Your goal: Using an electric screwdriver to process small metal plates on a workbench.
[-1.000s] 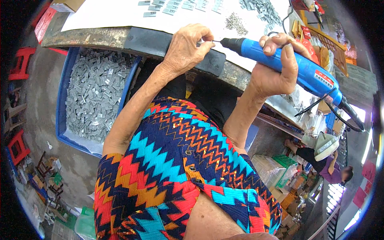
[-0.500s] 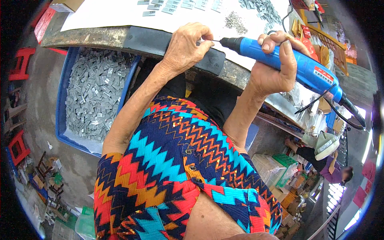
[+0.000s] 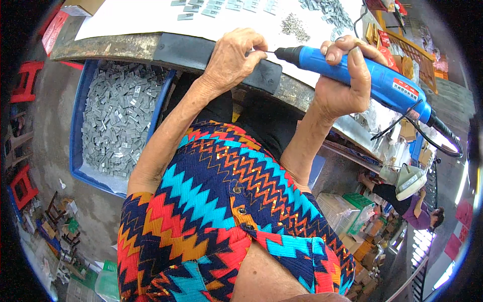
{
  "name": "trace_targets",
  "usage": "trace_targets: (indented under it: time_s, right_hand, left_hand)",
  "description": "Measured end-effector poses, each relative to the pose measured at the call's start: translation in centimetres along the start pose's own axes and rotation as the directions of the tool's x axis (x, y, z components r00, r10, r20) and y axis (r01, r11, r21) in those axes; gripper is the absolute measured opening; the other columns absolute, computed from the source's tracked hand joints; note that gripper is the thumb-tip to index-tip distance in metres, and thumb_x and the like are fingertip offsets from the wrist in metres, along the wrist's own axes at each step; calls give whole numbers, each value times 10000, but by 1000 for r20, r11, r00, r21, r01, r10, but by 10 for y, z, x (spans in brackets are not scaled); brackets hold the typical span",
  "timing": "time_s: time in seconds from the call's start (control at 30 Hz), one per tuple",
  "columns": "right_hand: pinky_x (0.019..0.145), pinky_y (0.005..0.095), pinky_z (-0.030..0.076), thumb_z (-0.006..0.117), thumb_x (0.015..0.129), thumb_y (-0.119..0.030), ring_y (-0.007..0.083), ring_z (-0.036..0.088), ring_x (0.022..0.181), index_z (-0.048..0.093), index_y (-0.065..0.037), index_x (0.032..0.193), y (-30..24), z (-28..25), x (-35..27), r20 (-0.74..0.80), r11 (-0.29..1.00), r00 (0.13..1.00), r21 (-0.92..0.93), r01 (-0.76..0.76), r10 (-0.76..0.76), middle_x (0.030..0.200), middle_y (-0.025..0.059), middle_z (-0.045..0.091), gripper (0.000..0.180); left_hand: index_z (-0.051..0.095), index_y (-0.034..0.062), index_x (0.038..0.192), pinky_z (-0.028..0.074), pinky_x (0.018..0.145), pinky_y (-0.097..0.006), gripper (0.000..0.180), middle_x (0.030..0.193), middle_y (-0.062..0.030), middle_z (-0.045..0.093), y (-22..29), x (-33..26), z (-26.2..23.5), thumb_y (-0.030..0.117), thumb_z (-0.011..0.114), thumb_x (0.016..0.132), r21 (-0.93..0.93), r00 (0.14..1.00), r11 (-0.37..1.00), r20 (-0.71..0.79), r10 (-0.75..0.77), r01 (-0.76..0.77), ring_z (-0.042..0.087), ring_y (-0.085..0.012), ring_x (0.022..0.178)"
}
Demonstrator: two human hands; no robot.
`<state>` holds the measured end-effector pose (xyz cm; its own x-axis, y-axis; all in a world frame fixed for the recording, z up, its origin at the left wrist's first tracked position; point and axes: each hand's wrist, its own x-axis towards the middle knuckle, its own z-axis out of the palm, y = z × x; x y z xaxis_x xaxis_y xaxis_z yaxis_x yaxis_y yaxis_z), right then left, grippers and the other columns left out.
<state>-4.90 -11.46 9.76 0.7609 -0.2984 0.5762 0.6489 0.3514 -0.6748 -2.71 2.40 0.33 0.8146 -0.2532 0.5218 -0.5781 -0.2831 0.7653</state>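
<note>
We see the right hand (image 3: pixel 347 83) wrapped around a blue driver (image 3: pixel 362 75), fingers closed over the barrel, its black tip pointing toward nine o'clock and meeting the left hand (image 3: pixel 234 60) right at the table edge. The left hand is pinched shut, thumb and fingertips bunched at the tip — whatever small piece it grips is hidden from us. Both hands sit over a dark pad (image 3: pixel 211 58) that runs along the near rim of the table (image 3: pixel 100 48); white paper (image 3: pixel 151 20) covers the top beyond it, with small grey parts (image 3: pixel 211 7) laid in rows at twelve o'clock and a loose heap of screws (image 3: pixel 294 25) just beyond the driver's nose. A black cord (image 3: pixel 445 136) trails off the driver's rear toward four o'clock, past the table's right edge. Below the rim at nine o'clock a blue tub (image 3: pixel 78 116) stands on the floor, heaped with grey parts, close beside the left forearm. The lap, in a zigzag dress (image 3: pixel 216 201), fills the middle — the room between rim and body is narrow, while the paper at eleven o'clock lies open. Red stools (image 3: pixel 22 85) line the far left edge.
</note>
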Motion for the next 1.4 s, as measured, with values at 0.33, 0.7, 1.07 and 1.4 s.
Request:
trace_targets:
  time_s: [0.33, 0.7, 1.07, 1.4]
  right_hand:
    - [570, 340, 465, 564, 681, 13, 198, 531, 508, 481, 40, 901, 0, 3, -2, 17, 999, 1000, -37, -15, 15, 685, 186, 556, 237]
    - [581, 361, 472, 560, 694, -11, 205, 534, 512, 484, 41, 888, -3, -2, 0, -13, 999, 1000, -34, 11, -12, 711, 201, 560, 215]
    - [583, 369, 468, 540, 699, -3, 205, 528, 529, 483, 40, 903, -5, -1, 4, -26, 1000, 999, -12, 26, -27, 720, 202, 556, 217]
    - [546, 346, 467, 533, 705, 36, 193, 524, 526, 476, 35, 912, -6, -7, 4, -69, 999, 997, -8, 38, -38, 733, 194, 559, 215]
  left_hand:
    - [591, 18, 755, 433, 717, -310, 81, 775, -71, 589, -2, 0, 2, 62, 623, 694, 88, 998, 994, 25, 65, -67, 561, -223, 757]
    - [598, 11, 767, 447, 687, -311, 95, 768, -83, 591, 2, 0, -1, 76, 626, 704, 37, 999, 999, -3, 35, -35, 566, -215, 735]
    - [590, 5, 802, 453, 688, -300, 93, 785, -91, 589, 7, -2, -9, 21, 602, 711, 13, 995, 1000, -99, -12, 13, 571, -212, 751]
    - [597, 0, 790, 428, 712, -353, 92, 787, -126, 597, -11, 8, -48, 12, 572, 702, 443, 979, 895, -197, 47, 46, 542, -281, 783]
